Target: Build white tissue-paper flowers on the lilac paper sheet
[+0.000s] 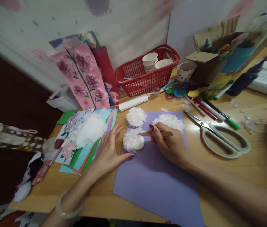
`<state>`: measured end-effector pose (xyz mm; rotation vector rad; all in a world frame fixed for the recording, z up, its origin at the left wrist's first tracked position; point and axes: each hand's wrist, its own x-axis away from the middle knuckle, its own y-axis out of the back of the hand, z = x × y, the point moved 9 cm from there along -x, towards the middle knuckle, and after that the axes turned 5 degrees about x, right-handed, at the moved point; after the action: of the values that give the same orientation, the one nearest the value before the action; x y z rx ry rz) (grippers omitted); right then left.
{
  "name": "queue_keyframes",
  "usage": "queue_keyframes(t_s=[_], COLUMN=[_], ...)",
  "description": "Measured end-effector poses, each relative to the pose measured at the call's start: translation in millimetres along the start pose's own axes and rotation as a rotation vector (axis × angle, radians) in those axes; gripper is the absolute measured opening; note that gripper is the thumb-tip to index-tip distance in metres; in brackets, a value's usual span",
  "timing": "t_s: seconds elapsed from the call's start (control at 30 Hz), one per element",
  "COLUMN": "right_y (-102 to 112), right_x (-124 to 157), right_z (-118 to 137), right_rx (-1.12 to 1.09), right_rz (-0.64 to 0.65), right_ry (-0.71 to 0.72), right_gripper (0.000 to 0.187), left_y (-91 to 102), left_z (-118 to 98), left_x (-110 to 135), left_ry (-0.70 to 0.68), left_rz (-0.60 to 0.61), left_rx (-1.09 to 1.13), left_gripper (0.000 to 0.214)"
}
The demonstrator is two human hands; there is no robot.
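Observation:
My right hand is closed around a flat wooden craft stick. The stick's tip meets the upper right of a white crumpled-paper flower. That flower lies at the left edge of a purple paper sheet. A second white flower sits just behind it, and a third is partly hidden by my right hand. Fingers spread, my left hand holds nothing. Its thumb rests by the sheet's left edge, close to the nearest flower, and its fingers are beside a heap of thin white paper.
Scissors lie partly spread to the right, near several markers. A red basket with white cups stands against the wall, beside a paper cup. A pink flower picture leans behind stacked coloured papers.

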<state>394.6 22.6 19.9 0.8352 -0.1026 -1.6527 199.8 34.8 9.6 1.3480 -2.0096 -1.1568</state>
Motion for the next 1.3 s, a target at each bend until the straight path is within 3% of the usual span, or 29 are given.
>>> queue_keyframes(t_s=[0.1,0.27,0.5,0.73,0.97,1.3], right_y=[-1.5,-8.9,-16.8,-11.4,-0.6,9.6], right_x=[-1.0,-0.7,0.7,0.3,1.8,1.5], right_z=[2.0,5.6,6.8,3.7,-4.2,2.3], right_rx=[0.019,0.077,0.093,-0.014,-0.073,-0.095], right_rz=[0.004,0.038,0.075,0.088,-0.006,-0.086], right_ry=[0.017,0.062,0.091,0.024,-0.098,-0.069], right_gripper=[0.047,0.045,0.041,0.041,0.049,0.051], left_y=[-14.4,-20.8,-21.3,-23.7,-20.7,-20.7], left_z=[10.1,15.2,15.4,17.7,13.2,15.4], left_x=[0.2,-4.2,-4.0,-4.4,-8.9,-7.9], left_ry=[-0.007,0.008,-0.002,-0.003,-0.011,-0.03], left_rz=[0.098,0.164,0.18,0.194,0.209,0.174], left_rx=[-0.049,-0.037,-0.052,-0.048,-0.094,-0.098], left_gripper=[0.118,0.124,0.123,0.126,0.129,0.125])
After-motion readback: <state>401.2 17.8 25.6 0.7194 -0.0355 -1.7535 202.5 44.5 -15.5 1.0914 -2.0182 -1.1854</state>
